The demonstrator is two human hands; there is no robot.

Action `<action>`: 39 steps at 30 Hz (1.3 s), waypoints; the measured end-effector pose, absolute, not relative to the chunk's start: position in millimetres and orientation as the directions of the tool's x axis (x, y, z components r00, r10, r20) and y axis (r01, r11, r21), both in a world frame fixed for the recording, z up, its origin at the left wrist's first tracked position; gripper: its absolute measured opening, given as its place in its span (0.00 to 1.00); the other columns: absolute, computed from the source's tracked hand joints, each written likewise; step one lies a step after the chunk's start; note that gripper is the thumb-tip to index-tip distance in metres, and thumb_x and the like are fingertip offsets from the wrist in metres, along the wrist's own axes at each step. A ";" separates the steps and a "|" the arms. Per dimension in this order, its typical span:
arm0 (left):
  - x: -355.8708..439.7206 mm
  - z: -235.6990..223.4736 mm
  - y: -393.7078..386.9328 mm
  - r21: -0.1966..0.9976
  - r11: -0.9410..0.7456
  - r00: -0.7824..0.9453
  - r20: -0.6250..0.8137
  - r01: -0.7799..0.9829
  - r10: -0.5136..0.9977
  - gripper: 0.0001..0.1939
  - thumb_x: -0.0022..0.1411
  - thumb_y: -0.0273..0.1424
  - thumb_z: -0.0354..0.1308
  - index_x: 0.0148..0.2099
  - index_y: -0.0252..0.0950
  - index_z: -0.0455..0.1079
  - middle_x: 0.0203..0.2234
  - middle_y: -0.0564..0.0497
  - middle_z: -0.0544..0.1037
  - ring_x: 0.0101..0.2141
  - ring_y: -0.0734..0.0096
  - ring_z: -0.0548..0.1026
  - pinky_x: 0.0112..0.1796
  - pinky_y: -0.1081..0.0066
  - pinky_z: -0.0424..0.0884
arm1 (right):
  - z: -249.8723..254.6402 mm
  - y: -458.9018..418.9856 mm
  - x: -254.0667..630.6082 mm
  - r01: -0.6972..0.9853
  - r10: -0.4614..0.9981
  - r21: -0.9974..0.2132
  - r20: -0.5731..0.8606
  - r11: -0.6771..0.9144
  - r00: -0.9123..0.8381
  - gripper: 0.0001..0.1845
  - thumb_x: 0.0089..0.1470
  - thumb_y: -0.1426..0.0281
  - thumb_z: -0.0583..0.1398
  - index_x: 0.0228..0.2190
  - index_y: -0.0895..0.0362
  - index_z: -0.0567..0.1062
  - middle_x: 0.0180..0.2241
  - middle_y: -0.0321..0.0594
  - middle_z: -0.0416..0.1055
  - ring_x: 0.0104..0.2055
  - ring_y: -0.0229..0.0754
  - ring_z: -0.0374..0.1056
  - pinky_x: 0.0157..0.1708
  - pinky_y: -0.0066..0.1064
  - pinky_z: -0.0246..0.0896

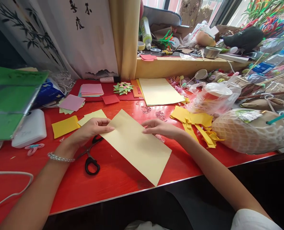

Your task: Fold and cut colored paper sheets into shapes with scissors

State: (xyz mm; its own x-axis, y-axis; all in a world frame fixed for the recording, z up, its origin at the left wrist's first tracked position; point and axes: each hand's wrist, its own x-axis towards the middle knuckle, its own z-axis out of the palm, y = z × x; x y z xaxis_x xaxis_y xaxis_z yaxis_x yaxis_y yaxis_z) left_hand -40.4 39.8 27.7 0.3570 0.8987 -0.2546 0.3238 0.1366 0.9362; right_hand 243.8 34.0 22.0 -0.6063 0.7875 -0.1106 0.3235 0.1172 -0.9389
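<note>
A pale yellow sheet of paper (pixel 137 143) is held at an angle above the red table, one corner toward the front edge. My left hand (pixel 96 126) pinches its left edge, thumb on top. On its far right edge, my right hand (pixel 159 127) grips it the same way, fingers partly hidden behind. Black-handled scissors (pixel 92 165) lie under my left wrist, their blades partly hidden by it. Beyond my left hand are a light yellow piece of paper (pixel 93 116) and a deeper yellow stack of paper (pixel 65 126).
Yellow paper scraps (pixel 192 118) and a net-wrapped coconut-like item (pixel 249 131) lie at the right. Farther back are a cream paper stack (pixel 159 91), a folded paper flower (pixel 123 88) and pink paper squares (pixel 92 89). A white box (pixel 30 127) and green folder (pixel 12 102) stand left.
</note>
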 end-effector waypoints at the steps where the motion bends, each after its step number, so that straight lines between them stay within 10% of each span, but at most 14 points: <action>1: -40.0 27.5 39.8 0.938 0.134 0.360 -0.252 0.321 0.898 0.18 0.45 0.39 0.64 0.39 0.37 0.75 0.33 0.46 0.78 0.32 0.63 0.75 0.29 0.72 0.70 | 21.4 31.0 239.9 0.304 0.760 -0.951 -0.154 0.060 -0.631 0.17 0.48 0.59 0.61 0.36 0.58 0.76 0.33 0.42 0.75 0.31 0.39 0.70 0.24 0.26 0.64; 8: -35.3 22.4 45.1 0.968 0.033 0.176 -0.078 0.248 0.981 0.20 0.44 0.37 0.66 0.41 0.38 0.72 0.27 0.53 0.74 0.25 0.75 0.69 0.23 0.77 0.63 | 4.4 27.2 225.6 0.096 0.802 -0.948 -0.310 -0.305 -0.511 0.11 0.48 0.64 0.62 0.33 0.58 0.73 0.34 0.45 0.74 0.29 0.40 0.71 0.25 0.28 0.67; 39: -25.6 26.4 37.2 0.924 -0.234 0.080 0.220 0.303 0.972 0.18 0.53 0.34 0.59 0.47 0.37 0.71 0.23 0.55 0.68 0.22 0.78 0.66 0.26 0.76 0.64 | -0.4 28.3 224.1 0.070 0.849 -0.980 -0.198 -0.188 -0.490 0.13 0.50 0.64 0.61 0.37 0.58 0.73 0.40 0.45 0.73 0.37 0.42 0.71 0.32 0.31 0.66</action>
